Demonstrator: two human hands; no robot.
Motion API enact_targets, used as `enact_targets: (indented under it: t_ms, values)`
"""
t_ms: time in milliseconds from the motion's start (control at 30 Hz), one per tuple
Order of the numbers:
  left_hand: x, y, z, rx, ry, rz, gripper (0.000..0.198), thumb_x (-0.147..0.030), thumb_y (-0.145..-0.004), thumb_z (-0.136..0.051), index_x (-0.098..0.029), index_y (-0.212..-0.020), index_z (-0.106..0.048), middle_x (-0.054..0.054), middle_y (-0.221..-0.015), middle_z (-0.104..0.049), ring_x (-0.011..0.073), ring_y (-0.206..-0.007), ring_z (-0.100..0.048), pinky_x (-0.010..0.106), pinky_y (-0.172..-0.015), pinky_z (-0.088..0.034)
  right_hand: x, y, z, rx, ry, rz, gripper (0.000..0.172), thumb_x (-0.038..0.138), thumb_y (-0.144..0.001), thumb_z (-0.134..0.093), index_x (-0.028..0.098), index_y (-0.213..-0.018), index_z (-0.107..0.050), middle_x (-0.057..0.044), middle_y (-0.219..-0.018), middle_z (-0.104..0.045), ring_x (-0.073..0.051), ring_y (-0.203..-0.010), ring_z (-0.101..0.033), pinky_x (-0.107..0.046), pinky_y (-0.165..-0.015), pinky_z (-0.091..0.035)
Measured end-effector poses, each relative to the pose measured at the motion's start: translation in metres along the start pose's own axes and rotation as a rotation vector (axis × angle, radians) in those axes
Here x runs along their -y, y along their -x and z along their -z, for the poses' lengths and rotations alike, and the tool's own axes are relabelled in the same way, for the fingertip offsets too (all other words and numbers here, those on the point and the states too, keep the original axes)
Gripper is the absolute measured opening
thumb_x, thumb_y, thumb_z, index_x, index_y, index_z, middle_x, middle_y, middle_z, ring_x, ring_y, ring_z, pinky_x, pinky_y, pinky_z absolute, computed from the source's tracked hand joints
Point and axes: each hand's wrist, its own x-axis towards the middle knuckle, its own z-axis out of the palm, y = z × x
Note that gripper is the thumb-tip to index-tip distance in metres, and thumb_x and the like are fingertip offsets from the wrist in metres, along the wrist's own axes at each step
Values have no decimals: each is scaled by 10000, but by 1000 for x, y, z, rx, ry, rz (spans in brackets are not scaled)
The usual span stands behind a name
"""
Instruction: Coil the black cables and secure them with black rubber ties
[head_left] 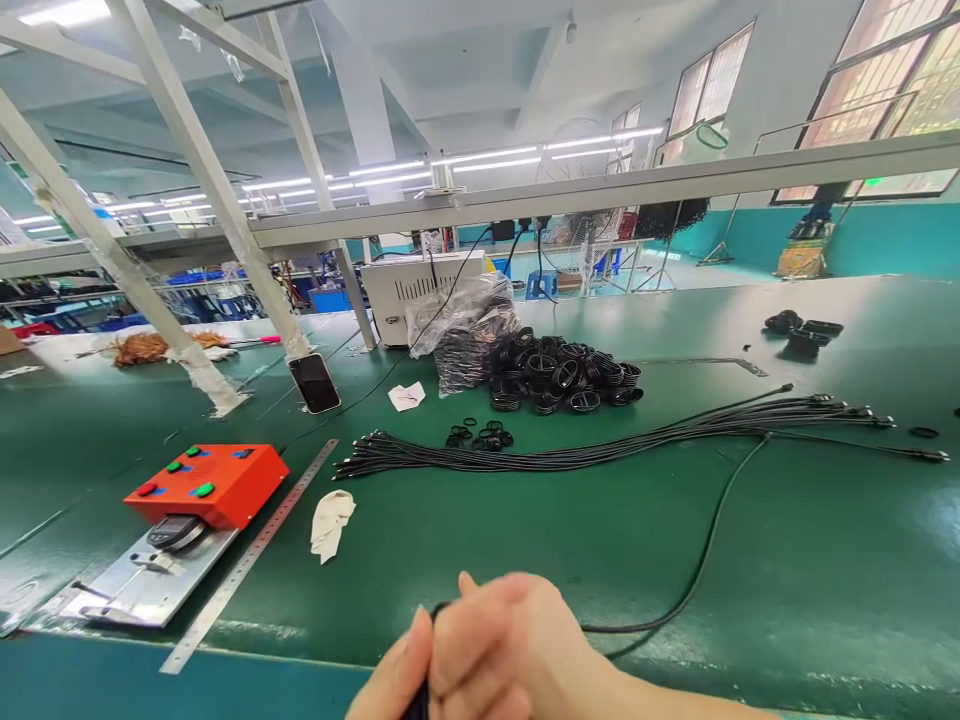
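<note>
At the bottom edge of the head view my two hands are pressed close together. My right hand (499, 640) is closed, its fingers curled over a dark piece of black cable (645, 627). My left hand (394, 675) meets it from the left, thumb against the same dark piece; most of its fingers are out of frame or hidden. From behind my right wrist the cable runs right, then curves up to the long bundle of black cables (570, 457) on the green table. What the palms enclose is mostly hidden.
An orange box with buttons (217, 475) and a metal ruler (247, 560) lie left, with crumpled white paper (331, 525) nearby. Behind the bundle are small black rings (484, 436), a pile of coiled black cables (559, 370) and a plastic bag (469, 335). A phone (315, 383) leans on a post.
</note>
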Motion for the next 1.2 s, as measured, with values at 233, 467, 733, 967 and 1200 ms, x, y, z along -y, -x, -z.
enact_targets:
  t_ms: [233, 467, 733, 967, 1200]
  values:
    - [-7, -14, 23, -507, -114, -290, 405, -247, -990, -339, -252, -1353, -516, 14, -1502, -411, 222, -1429, -266, 434, -1178, -245, 4, 38, -4, -207, 25, 232, 130, 222, -801, -635, 196, -879, -534, 32, -510, -605, -166, -416, -585, -287, -366, -206]
    - [8, -14, 23, -550, -165, -163, 348, -249, -957, -446, -235, -1261, -615, 70, -1427, -524, 248, -1376, -383, 433, -1162, -260, -3, 29, 40, -111, -23, 353, 222, 334, -833, -642, 192, -717, -518, 31, -564, -619, -137, -430, -562, -302, -363, -137]
    - [9, -8, 11, -404, -110, 289, 499, -442, -947, -426, -49, -1082, -704, 228, -1053, -734, 306, -1003, -702, 370, -826, -569, -54, -17, 74, -179, -599, 246, 194, 277, -756, -756, 196, -729, -582, 66, -638, -569, -92, -603, -513, -223, -584, -323]
    - [14, -5, 24, -329, -17, 298, 559, -421, -985, -349, 14, -1044, -695, 247, -910, -758, 94, -481, -704, 59, -374, -413, -34, -13, 38, -219, -1202, -24, 152, 181, -764, -673, 196, -687, -543, 50, -676, -553, -103, -631, -493, -211, -582, -377]
    - [5, -11, 15, -278, -13, 169, 382, -274, -984, -382, -100, -1127, -691, 185, -1148, -712, 189, -777, -758, 177, -582, -593, -17, 1, 35, -95, -1371, -143, 135, 213, -853, -497, 173, -776, -601, 10, -740, -616, -129, -711, -575, -224, -626, -429]
